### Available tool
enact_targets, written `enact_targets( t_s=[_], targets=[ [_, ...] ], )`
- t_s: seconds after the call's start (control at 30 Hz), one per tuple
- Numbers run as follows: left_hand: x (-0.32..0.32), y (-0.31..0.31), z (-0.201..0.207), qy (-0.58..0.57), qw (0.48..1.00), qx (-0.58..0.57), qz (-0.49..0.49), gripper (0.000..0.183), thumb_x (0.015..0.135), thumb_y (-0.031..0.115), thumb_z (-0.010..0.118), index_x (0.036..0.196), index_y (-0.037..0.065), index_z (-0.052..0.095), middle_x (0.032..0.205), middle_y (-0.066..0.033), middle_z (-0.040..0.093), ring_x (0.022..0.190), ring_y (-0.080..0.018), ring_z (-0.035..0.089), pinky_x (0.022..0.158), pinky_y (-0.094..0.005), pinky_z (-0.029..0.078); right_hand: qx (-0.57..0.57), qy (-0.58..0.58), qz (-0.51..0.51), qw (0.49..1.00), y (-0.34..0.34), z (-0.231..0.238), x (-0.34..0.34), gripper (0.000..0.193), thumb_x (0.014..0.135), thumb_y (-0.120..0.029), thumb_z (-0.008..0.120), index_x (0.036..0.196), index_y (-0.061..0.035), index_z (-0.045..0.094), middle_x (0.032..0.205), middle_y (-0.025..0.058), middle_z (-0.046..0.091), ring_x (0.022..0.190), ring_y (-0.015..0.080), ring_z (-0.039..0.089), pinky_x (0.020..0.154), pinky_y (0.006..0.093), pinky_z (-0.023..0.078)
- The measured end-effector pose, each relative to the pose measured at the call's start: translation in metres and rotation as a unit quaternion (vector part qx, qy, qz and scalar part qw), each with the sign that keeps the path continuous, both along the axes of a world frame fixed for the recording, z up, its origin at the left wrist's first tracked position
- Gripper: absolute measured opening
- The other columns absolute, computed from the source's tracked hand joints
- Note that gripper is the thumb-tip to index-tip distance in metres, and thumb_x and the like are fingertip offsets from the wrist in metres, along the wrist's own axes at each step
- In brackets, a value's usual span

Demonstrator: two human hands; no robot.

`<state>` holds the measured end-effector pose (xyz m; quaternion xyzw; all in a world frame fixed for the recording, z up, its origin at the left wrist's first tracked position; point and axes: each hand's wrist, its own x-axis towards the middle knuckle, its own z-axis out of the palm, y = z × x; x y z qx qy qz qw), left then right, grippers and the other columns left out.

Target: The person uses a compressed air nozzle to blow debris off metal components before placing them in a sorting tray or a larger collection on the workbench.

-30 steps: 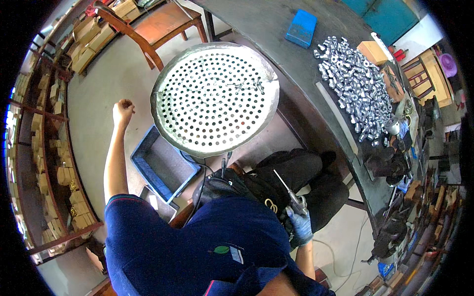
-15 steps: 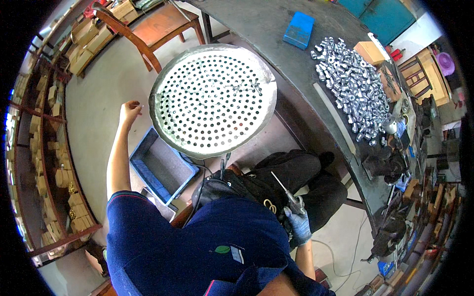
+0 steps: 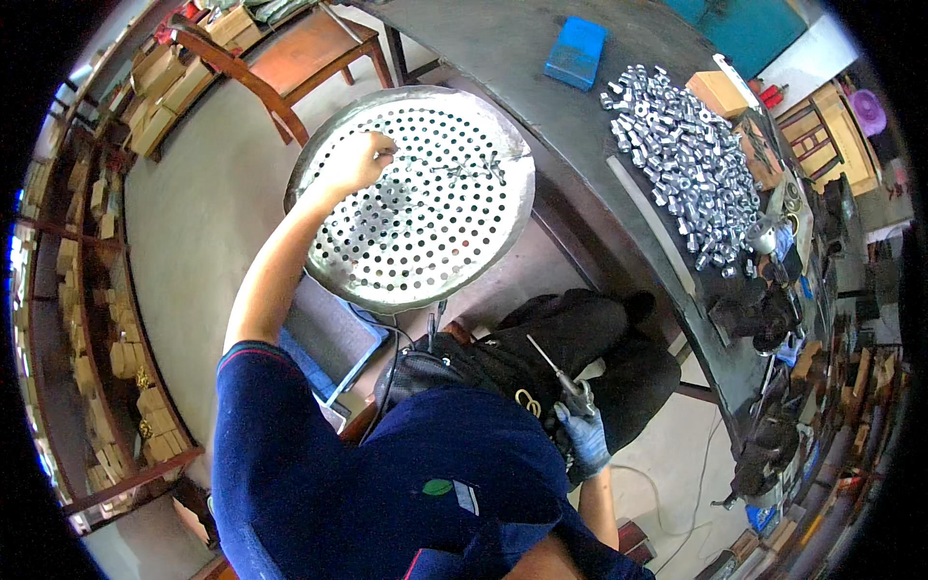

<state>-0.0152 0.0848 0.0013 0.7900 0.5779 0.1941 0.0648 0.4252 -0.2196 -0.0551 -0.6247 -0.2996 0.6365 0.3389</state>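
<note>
A large round metal tray [image 3: 440, 261], pierced with rows of holes, stands in front of me. My left hand [image 3: 360, 161] is bare and over its upper left part, fingers curled together; what they hold, if anything, is hidden. I cannot tell whether it touches the tray. Small dark metal bits [image 3: 488, 169] lie on the tray near its right rim. In a blue glove, my right hand [image 3: 584, 435] grips a grey-handled tool [image 3: 577, 391] with a long thin metal shaft, low by my lap. The shaft points up and left, apart from the tray.
A dark workbench [image 3: 464, 48] runs along the right, bearing a heap of shiny metal fittings [image 3: 681, 174], a blue box [image 3: 576, 53] and a cardboard box [image 3: 717, 94]. Below the tray's left side sits a blue bin [image 3: 333, 338]. Beyond are a wooden chair [image 3: 309, 58] and shelves [image 3: 106, 319].
My left hand has swung right from beside the tray to above its perforated surface, its arm now crossing the tray's left rim. The right hand and its tool stay nearly where they were.
</note>
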Motion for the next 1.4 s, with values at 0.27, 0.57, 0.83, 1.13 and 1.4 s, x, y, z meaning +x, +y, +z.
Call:
enact_targets(
  t_s=[0.27,0.57,0.83,1.13,1.4],
  targets=[
    [0.011,0.037,-0.030,0.097,0.994,-0.052,-0.024,0.014,0.070,0.007,0.058,0.081,0.007,0.066,0.083,-0.0133,0.064,0.081,-0.0302,0.062,0.073,-0.0394,0.049,-0.012,-0.031,0.012,0.999,0.000,0.018,-0.004,0.057,0.077,-0.017,0.072,0.127,-0.0048,0.045,0.094,0.0016,0.058,0.082,0.0098,0.055,0.072,0.0250,0.045],
    [0.013,0.041,-0.046,0.188,0.981,-0.047,-0.028,0.014,0.070,0.005,0.056,0.083,0.004,0.061,0.090,-0.0139,0.060,0.083,-0.0303,0.061,0.074,-0.0403,0.049,-0.074,0.011,-0.034,0.997,-0.007,-0.009,0.006,0.033,0.077,-0.013,0.072,0.104,-0.0017,0.056,0.092,0.0018,0.062,0.079,0.0089,0.055,0.071,0.0236,0.045],
    [0.028,0.031,-0.034,0.248,0.967,-0.049,-0.011,0.018,0.070,0.002,0.053,0.088,0.004,0.057,0.095,-0.0143,0.058,0.085,-0.0318,0.061,0.073,-0.0407,0.050,-0.066,0.006,-0.017,0.998,-0.007,-0.011,0.006,0.038,0.077,-0.011,0.071,0.110,-0.0015,0.055,0.095,0.0000,0.061,0.083,0.0075,0.053,0.074,0.0247,0.044],
    [0.003,0.038,-0.038,0.075,0.995,-0.054,0.046,0.015,0.077,0.014,0.057,0.086,0.004,0.060,0.086,-0.0177,0.062,0.081,-0.0335,0.061,0.072,-0.0420,0.048,0.013,-0.027,0.020,0.999,-0.004,-0.011,0.004,0.041,0.079,-0.011,0.070,0.115,-0.0015,0.053,0.102,0.0029,0.061,0.089,0.0072,0.053,0.079,0.0233,0.043],
    [0.011,0.043,-0.039,0.028,0.990,-0.107,0.085,0.026,0.073,0.030,0.068,0.074,0.004,0.063,0.070,-0.0146,0.063,0.067,-0.0293,0.062,0.063,-0.0383,0.048,-0.031,0.013,-0.020,0.999,-0.009,-0.014,0.006,0.039,0.078,-0.013,0.070,0.112,-0.0042,0.053,0.082,0.0024,0.060,0.068,0.0106,0.056,0.060,0.0233,0.045]
  ],
)
